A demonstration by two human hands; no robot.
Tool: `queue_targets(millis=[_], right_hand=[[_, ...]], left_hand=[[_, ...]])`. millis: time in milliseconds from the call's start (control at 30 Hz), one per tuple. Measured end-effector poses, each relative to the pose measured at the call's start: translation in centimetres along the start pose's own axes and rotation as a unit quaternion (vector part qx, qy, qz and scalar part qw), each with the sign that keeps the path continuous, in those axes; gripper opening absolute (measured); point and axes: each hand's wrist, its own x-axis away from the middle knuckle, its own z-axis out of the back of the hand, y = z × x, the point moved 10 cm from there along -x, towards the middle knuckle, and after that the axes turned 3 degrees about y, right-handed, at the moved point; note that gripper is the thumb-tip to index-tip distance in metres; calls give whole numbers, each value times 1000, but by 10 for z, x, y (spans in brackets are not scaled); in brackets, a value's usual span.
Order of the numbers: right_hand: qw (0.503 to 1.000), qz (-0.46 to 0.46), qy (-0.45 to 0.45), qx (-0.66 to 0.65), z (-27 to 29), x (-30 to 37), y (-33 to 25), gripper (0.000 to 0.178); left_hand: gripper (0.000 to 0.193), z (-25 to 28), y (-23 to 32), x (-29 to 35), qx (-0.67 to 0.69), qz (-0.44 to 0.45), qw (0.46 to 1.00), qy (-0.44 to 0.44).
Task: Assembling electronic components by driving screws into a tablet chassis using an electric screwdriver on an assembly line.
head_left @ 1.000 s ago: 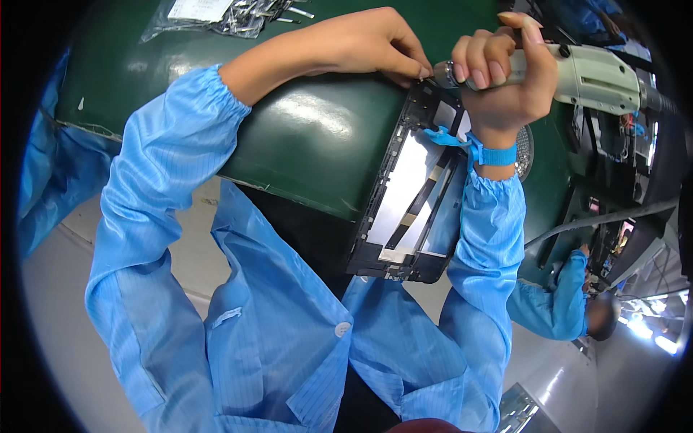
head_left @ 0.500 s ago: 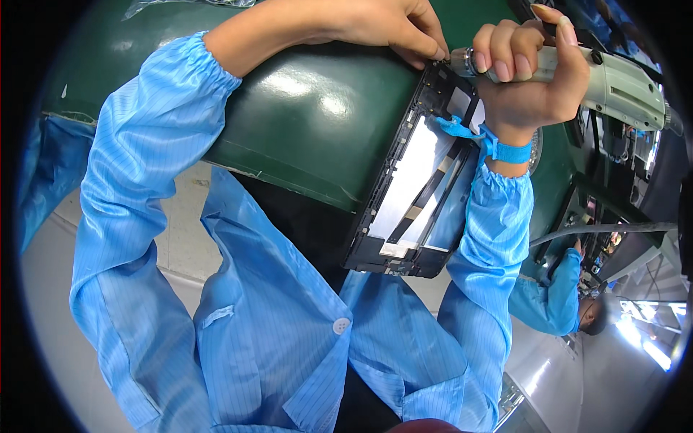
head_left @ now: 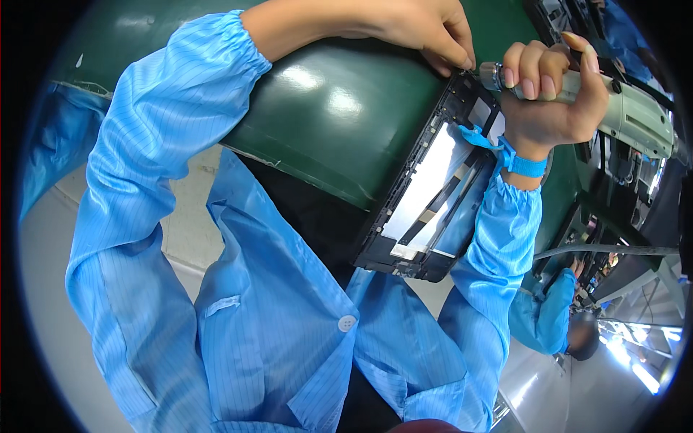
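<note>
Right hand [head_left: 550, 108] grips driver [head_left: 639, 121] | left hand [head_left: 424, 27] narrow, contents unclear | frame [head_left: 427, 193] overhanging surface [head_left: 310, 137] near edge: nudge could shift it

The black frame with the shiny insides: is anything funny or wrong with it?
A little odd: the black frame isn't all on the green table. Its near end sticks out past the table's edge. No damage stands out.

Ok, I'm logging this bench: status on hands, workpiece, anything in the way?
Right hand gripping pale power tool. Left hand beside tool's metal nose, hold unclear. Black-framed panel overhanging edge of green table. End of blue wrist strap overlapping panel in view.
</note>
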Motion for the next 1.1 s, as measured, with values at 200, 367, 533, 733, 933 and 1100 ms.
queue_targets(millis=[200,367,533,733,933,1100], right_hand=[[1000,-3,11,11,-4,-2,-1,41],[1000,12,5,22,-5,-1,-4,41],[1000,3,12,15,-2,0,-6,40],[1000,2,16,13,-2,0,-5,40],[1000,4,1,9,-3,-1,-6,40],[1000,-6,12,6,-2,-1,-5,40]], left_hand=[[25,3,3,1,3,-12,1000,5],[25,3,2,1,11,-15,1000,5],[25,0,3,-1,-9,-30,1000,0],[25,2,2,0,-4,-16,1000,2],[25,1,4,0,29,-31,999,-1],[25,1,4,0,22,-34,999,-5]])
